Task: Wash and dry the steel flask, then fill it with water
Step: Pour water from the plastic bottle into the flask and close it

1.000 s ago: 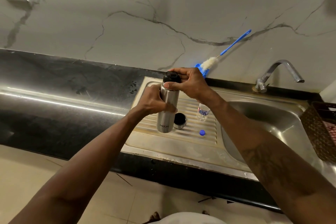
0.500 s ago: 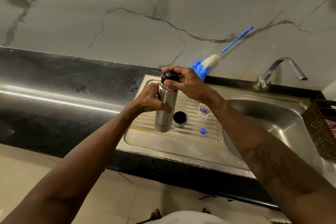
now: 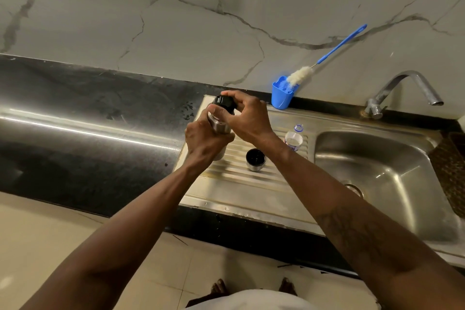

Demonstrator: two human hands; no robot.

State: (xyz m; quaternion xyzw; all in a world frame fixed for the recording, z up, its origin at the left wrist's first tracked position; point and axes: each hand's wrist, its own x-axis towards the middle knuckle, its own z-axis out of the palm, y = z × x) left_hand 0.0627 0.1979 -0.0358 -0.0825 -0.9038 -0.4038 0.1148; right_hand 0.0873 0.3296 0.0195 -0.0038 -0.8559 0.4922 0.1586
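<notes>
The steel flask (image 3: 221, 126) is held over the ribbed drainboard (image 3: 241, 191) of the sink. My left hand (image 3: 203, 141) grips its body, hiding most of it. My right hand (image 3: 245, 118) pinches the black stopper (image 3: 224, 103) on top of the flask. The flask's steel cup lid (image 3: 256, 159) stands on the drainboard just right of the flask, open side up. Whether the flask's base touches the drainboard is hidden by my left hand.
A small plastic water bottle (image 3: 293, 139) without its cap stands behind my right forearm. A blue cup (image 3: 281, 95) holding a bottle brush (image 3: 302, 75) sits by the wall. The tap (image 3: 402, 90) and sink basin (image 3: 382, 173) lie right; a woven basket (image 3: 450, 171) is at the far right.
My view has shifted and drawn closer, so the flask looks more foreshortened. My left hand now covers more of the flask's body. Both hands keep their hold.
</notes>
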